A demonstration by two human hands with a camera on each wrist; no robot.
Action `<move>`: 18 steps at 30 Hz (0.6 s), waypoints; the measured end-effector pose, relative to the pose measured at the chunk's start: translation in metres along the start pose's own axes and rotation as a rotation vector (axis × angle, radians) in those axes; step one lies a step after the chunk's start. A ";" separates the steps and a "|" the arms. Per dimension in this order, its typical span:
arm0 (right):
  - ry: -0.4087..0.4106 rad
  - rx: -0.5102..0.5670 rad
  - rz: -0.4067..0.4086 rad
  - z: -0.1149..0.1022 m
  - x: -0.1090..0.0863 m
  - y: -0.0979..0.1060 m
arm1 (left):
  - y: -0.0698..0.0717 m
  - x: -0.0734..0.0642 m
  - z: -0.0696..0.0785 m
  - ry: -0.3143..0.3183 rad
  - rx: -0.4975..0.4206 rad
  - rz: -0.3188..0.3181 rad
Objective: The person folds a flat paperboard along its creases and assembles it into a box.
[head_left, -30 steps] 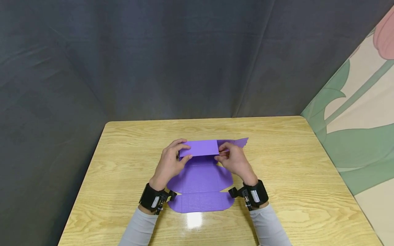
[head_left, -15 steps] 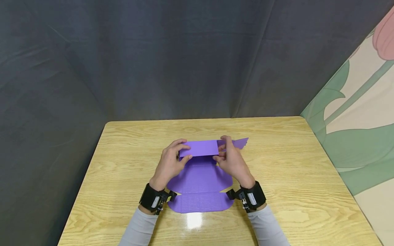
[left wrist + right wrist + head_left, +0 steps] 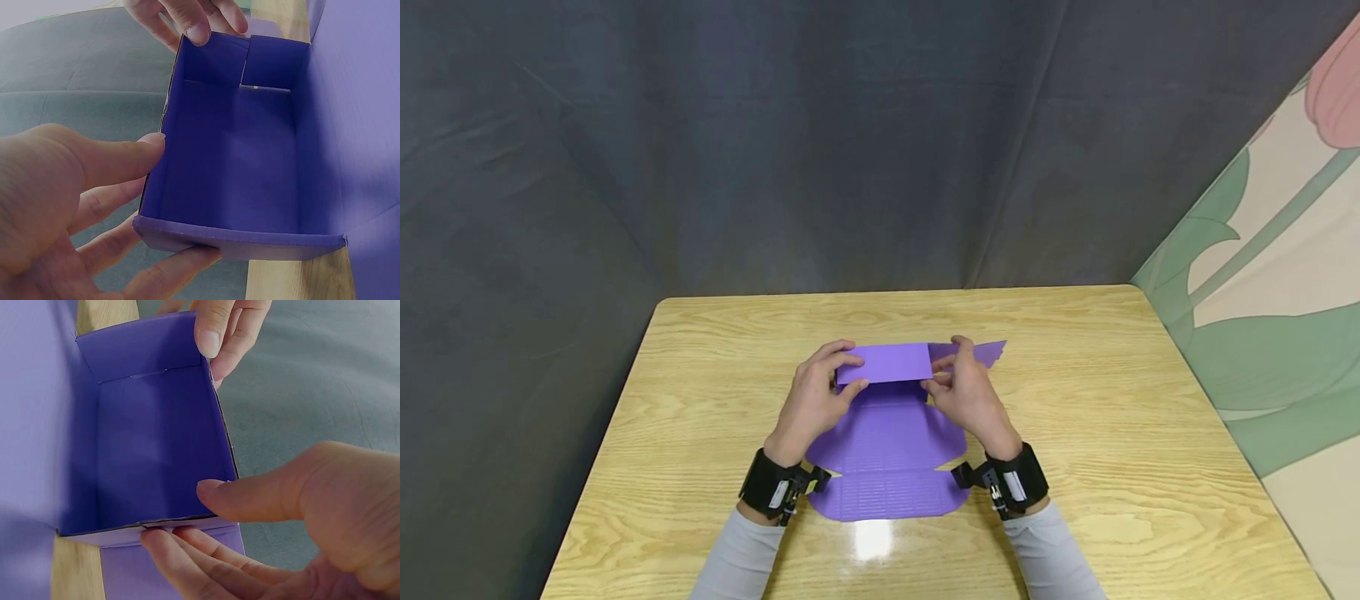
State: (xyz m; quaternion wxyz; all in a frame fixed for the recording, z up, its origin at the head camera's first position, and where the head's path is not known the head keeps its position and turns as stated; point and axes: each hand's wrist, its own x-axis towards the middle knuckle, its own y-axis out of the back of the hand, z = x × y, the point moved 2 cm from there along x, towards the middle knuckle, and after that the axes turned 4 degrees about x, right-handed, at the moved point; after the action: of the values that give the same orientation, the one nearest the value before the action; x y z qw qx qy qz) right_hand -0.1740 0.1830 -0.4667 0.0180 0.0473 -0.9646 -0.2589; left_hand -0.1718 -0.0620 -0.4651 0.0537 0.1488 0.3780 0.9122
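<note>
A purple cardboard box (image 3: 883, 364), partly folded, stands on its side with its tray opening towards me. Its lid panel (image 3: 887, 442) lies spread on the table in front. My left hand (image 3: 812, 392) grips the left end, thumb on the rim and fingers round the outside; that end wall is folded over double. At the other end my right hand (image 3: 973, 396) pinches the wall, its thumb (image 3: 250, 500) inside the rim and fingertips against the outside. Two short flaps (image 3: 215, 59) meet there with a narrow gap. An unfolded side flap (image 3: 991, 354) sticks out to the right behind my right hand.
The wooden table (image 3: 1112, 417) carries the box near its middle. A dark cloth curtain (image 3: 850, 150) hangs behind the back edge and along the left. On the right is a flower-patterned cloth (image 3: 1285, 333). Each wrist wears a black camera strap (image 3: 1021, 483).
My right hand has shifted slightly left and its index finger has straightened upward in front of the side flap. My left hand and the box have stayed nearly still.
</note>
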 end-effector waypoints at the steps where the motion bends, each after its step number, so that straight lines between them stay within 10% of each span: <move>1: 0.005 -0.008 0.001 0.000 0.000 0.000 | 0.000 0.000 0.000 -0.001 0.000 0.001; 9: 0.085 -0.114 -0.016 0.001 -0.003 0.010 | -0.002 0.001 -0.002 0.008 0.001 -0.008; 18: 0.210 -0.453 0.249 -0.004 -0.007 0.020 | 0.000 0.001 -0.002 -0.014 -0.001 0.000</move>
State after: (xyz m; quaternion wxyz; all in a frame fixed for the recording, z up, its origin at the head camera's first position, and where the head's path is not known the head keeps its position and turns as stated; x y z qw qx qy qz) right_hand -0.1681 0.1985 -0.4530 0.1596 -0.0503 -0.8733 -0.4576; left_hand -0.1732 -0.0629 -0.4660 0.0567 0.1553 0.3773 0.9112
